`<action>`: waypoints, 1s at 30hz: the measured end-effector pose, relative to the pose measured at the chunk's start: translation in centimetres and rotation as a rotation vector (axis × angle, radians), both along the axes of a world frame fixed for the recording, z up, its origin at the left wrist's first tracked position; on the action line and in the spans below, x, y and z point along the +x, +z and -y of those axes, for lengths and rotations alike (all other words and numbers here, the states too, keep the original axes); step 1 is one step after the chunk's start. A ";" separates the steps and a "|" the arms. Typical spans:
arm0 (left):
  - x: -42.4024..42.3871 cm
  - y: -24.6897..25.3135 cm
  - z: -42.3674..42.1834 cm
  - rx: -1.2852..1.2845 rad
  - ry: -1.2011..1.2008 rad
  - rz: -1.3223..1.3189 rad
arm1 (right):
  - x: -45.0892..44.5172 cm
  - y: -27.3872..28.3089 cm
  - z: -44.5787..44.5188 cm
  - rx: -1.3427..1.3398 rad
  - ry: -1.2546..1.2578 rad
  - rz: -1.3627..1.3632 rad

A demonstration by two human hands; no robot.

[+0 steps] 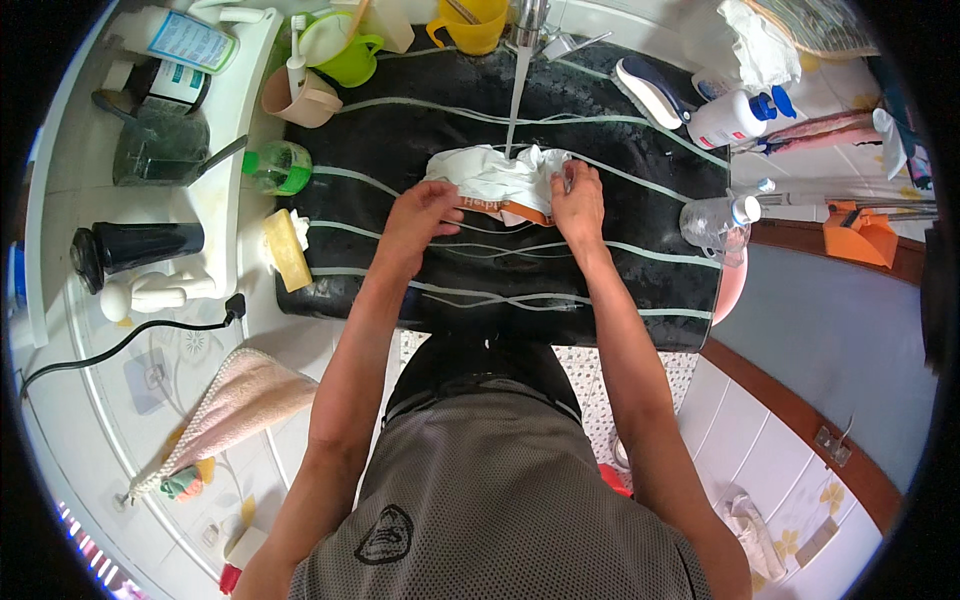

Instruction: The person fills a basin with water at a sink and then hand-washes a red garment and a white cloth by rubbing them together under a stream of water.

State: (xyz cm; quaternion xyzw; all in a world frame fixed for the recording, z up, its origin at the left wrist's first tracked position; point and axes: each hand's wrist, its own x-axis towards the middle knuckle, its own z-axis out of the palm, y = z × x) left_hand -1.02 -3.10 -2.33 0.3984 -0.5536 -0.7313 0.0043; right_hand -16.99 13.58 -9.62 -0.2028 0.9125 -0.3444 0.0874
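A wet white cloth [491,174] with an orange-brown band bearing writing lies on the black stone washbasin [480,289]. From the chrome faucet [530,26] a stream of water [517,97] falls onto it. My left hand [421,221] is at the cloth's left edge, its fingers curled close to the band; whether they pinch it is unclear. At the right end, my right hand [579,199] grips the cloth's edge between thumb and fingers.
A green-capped bottle [281,168], a yellow soap bar [287,250] and a pink cup [300,97] with a toothbrush line the left side. On the right are a scrub brush [646,91], a white bottle [724,120] and a clear plastic bottle [712,223]. A yellow mug [476,28] stands behind.
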 end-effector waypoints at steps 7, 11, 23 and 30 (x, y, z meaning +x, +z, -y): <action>1.9 11.0 -3.2 0.160 -0.477 -0.513 | 1.6 1.0 -0.8 -0.143 0.034 0.180; 2.9 17.4 -4.2 0.304 -0.764 -1.056 | 1.9 1.2 -1.1 -0.154 0.042 0.233; 2.7 22.5 -4.5 0.385 -1.000 -1.397 | 2.4 0.1 -1.8 -0.158 0.042 0.267; 3.2 19.3 -4.1 0.280 -1.012 -1.194 | 2.5 -0.1 -1.5 -0.164 0.020 0.280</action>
